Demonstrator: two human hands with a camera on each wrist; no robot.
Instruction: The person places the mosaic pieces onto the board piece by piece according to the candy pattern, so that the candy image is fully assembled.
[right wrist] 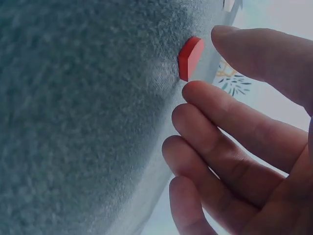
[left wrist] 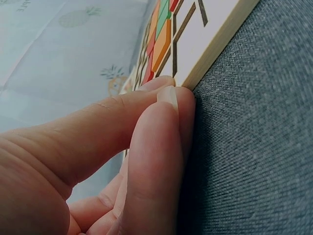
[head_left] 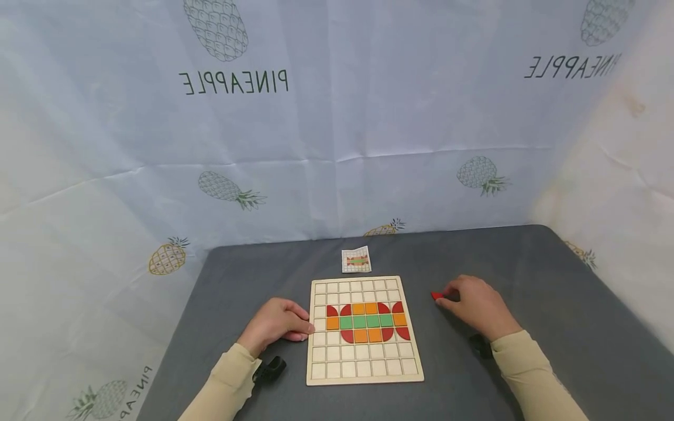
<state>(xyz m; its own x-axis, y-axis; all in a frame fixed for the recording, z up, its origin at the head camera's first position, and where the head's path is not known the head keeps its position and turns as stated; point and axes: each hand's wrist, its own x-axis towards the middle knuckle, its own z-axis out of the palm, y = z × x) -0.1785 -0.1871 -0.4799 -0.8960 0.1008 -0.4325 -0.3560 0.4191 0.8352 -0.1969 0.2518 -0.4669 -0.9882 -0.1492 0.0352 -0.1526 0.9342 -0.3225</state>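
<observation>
A square-grid wooden puzzle board (head_left: 348,369) lies on the table, with red quarter-round, orange and green tiles (head_left: 365,321) set in a candy-like pattern across its middle. At the board's left edge, my left hand (head_left: 278,323) pinches the rim between thumb and finger; the left wrist view shows the fingertips right at the corner of its side. To the right of the board, my right hand (head_left: 478,304) reaches over a loose red quarter-round tile (right wrist: 190,58). Its thumb and fingers are spread around that tile, with a gap showing between them in the right wrist view.
A small pattern card (head_left: 356,260) showing a similar design lies behind the board. Dark grey cloth (head_left: 253,266) covers the table. A pale curtain with pineapple prints (head_left: 326,117) hangs along the table's far edge. Black wrist straps (head_left: 271,369) sit by the cuffs.
</observation>
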